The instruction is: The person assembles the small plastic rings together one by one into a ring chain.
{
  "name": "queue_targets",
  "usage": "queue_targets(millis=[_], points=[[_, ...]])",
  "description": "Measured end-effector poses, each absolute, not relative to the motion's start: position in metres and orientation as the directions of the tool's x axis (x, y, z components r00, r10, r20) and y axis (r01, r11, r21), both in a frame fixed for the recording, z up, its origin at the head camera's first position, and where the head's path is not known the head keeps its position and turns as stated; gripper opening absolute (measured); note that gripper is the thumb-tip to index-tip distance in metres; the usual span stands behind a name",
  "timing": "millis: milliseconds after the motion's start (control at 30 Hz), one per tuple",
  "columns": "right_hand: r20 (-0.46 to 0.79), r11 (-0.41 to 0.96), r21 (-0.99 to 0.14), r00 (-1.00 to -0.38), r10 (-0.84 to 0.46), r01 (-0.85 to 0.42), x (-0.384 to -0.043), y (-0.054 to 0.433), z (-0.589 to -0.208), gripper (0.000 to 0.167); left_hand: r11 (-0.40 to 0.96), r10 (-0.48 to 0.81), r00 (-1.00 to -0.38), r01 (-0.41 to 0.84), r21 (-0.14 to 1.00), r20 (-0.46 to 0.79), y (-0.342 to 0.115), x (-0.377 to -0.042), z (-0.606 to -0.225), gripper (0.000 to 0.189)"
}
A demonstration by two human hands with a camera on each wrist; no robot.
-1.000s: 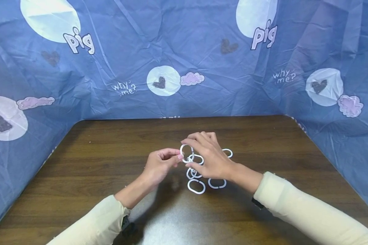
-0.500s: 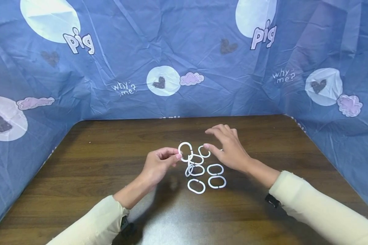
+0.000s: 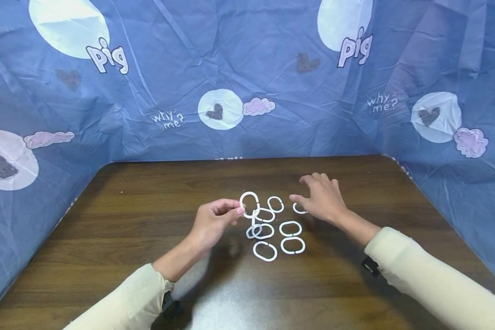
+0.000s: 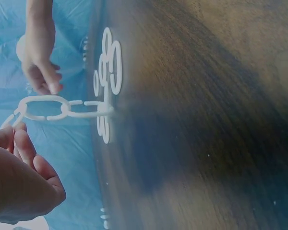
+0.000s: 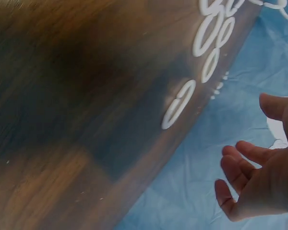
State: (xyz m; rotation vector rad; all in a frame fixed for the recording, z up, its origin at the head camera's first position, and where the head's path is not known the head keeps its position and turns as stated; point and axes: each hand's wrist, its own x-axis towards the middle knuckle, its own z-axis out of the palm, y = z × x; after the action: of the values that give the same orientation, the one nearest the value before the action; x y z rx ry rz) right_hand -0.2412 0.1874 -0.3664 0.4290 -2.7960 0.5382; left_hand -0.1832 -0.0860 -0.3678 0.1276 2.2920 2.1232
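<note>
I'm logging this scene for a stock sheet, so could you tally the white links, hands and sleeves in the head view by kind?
White links: 10 by their outlines, though overlaps make this count tentative
Hands, left hand and right hand: 2
Pale sleeves: 2
Total: 14, if the link count holds
</note>
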Motion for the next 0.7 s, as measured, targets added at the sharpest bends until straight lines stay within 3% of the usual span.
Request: queue_targets(millis=[433, 700], points=[[0.155, 0.962, -0.154, -0.967, -0.2, -0.223, -0.249, 0.193, -0.391, 0.071, 0.086, 0.057, -0.998, 0.038, 0.996, 0.033, -0.086, -0.184, -0.369, 0.014], [0.086, 0.975, -0.099, -0.978, -0.188, -0.197, -0.251, 0.187, -0.4, 0.06, 0.099, 0.054, -0.998, 0.031, 0.995, 0.026, -0.086, -0.183, -0.366, 0.014]])
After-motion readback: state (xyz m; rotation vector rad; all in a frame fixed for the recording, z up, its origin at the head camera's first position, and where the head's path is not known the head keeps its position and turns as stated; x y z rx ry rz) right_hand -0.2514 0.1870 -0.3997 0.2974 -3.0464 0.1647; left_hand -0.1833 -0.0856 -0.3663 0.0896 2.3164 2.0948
